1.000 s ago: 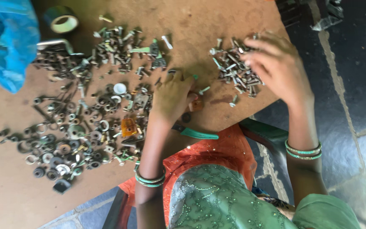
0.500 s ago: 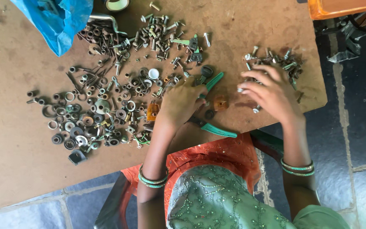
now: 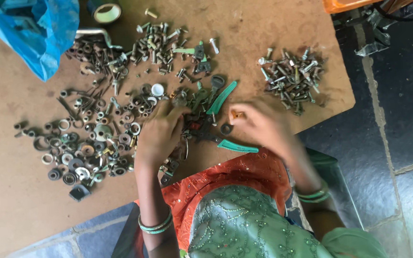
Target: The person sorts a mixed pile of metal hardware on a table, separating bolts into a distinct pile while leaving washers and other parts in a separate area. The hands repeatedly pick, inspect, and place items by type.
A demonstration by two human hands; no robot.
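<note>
You're mid-sort: your left hand (image 3: 161,131) rests flat and open on washers (image 3: 92,143) left of the green-handled pliers (image 3: 216,112), while your right hand (image 3: 259,125) pinches a small brass bit (image 3: 236,114) beside them, so next find its pile.

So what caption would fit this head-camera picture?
Two bare hands, left and right, over green-handled pliers amid scattered bolts and washers.

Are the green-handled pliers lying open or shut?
Open: the green-handled pliers have handles spread wide apart, one toward the bolts, the other near the board's edge by the right hand.
</note>
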